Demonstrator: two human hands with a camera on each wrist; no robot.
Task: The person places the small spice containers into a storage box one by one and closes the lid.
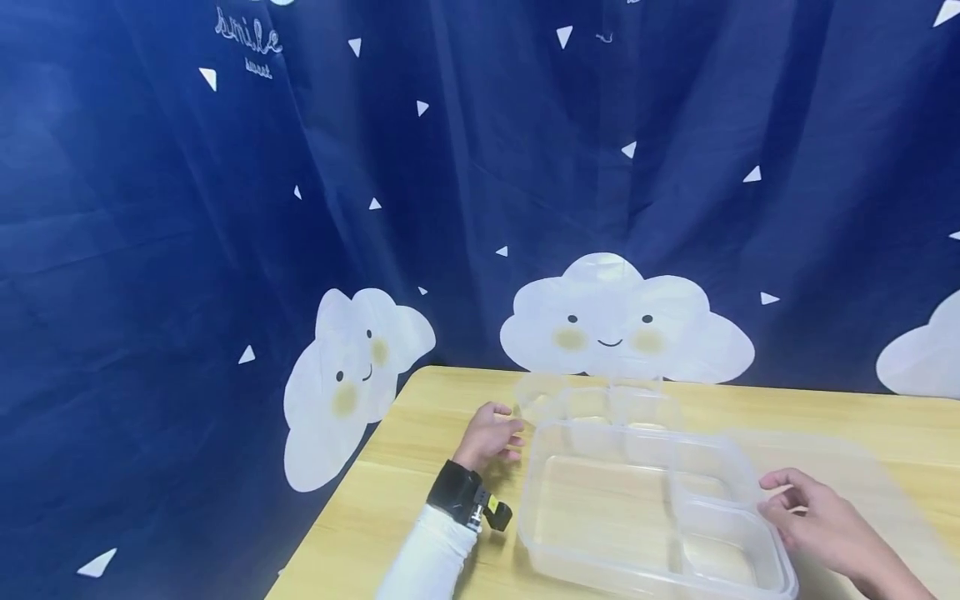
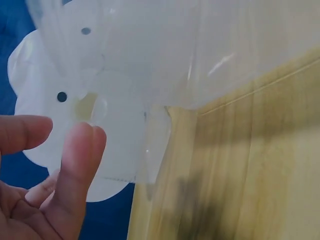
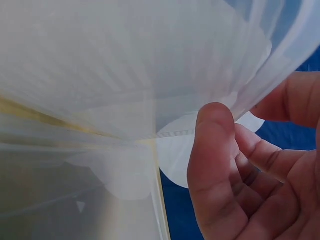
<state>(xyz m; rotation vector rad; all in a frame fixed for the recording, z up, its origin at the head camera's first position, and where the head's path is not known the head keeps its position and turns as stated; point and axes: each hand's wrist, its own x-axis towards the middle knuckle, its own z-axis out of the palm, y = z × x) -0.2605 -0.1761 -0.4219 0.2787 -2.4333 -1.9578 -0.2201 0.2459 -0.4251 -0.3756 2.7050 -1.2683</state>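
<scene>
Sitting low and right of centre in the head view, a clear plastic divided tray (image 1: 652, 508) rests on a pale wooden table (image 1: 420, 467), with a second clear container (image 1: 592, 404) just behind it and what looks like a clear lid (image 1: 847, 467) to its right. A dark blue curtain with smiling clouds (image 1: 615, 321) fills the upper frame. The left hand (image 1: 491, 435), in a white sleeve with a black wrist strap, has relaxed, slightly bent fingers at the tray's upper left corner; whether they touch it I cannot tell. The right hand (image 1: 813, 517) pinches the tray's right rim between thumb (image 3: 212, 155) and fingers. The risks, as I judge them: thin, flexible plastic held by one edge could twist or slip from that pinch, and any shove could push the rear container toward the table's far edge.
</scene>
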